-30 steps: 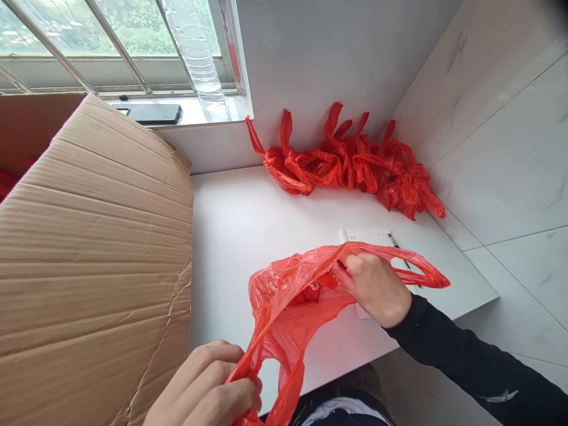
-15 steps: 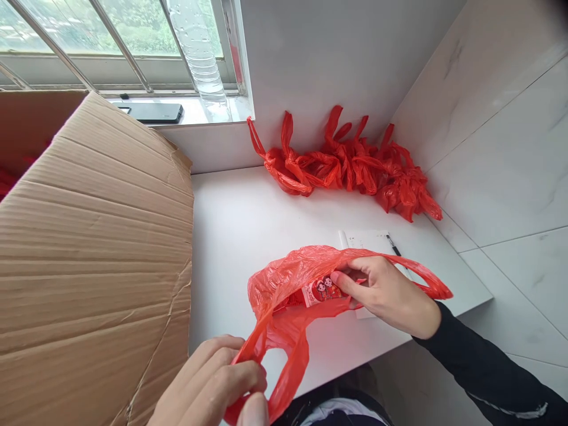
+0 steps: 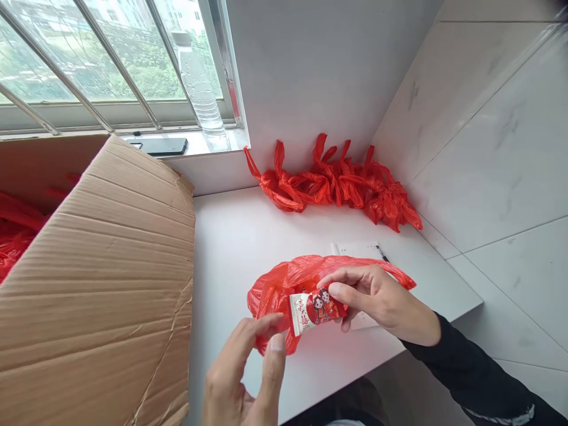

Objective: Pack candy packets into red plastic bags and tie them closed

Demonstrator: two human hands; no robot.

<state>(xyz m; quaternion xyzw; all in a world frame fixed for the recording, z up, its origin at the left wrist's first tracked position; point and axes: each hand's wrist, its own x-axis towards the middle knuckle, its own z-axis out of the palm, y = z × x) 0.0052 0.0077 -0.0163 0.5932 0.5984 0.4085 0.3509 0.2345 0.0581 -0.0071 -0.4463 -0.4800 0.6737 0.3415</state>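
A small red-and-white wrapped packet (image 3: 310, 310), printed with two cartoon figures and lettering, is pinched at its right end by my right hand (image 3: 370, 296). My left hand (image 3: 252, 361) is just left of the packet, thumb and forefinger apart with nothing between them. Beneath and behind both hands, a thin red plastic bag (image 3: 270, 290) lies loosely on the white table (image 3: 231, 231). Its far right part runs behind my right hand. What the bag holds cannot be seen.
Several knotted red bags (image 3: 328, 183) line the wall at the back. A cardboard box (image 3: 119, 284) with red bags inside stands at left. Paper and a pen (image 3: 381, 253) lie behind my right hand. A water bottle (image 3: 202, 94) and a phone (image 3: 164, 145) are on the windowsill.
My left hand has let go of the bag's handle and opened. My right hand has lifted the packet out of the bag, which has sunk onto the table. The view has tilted up slightly.
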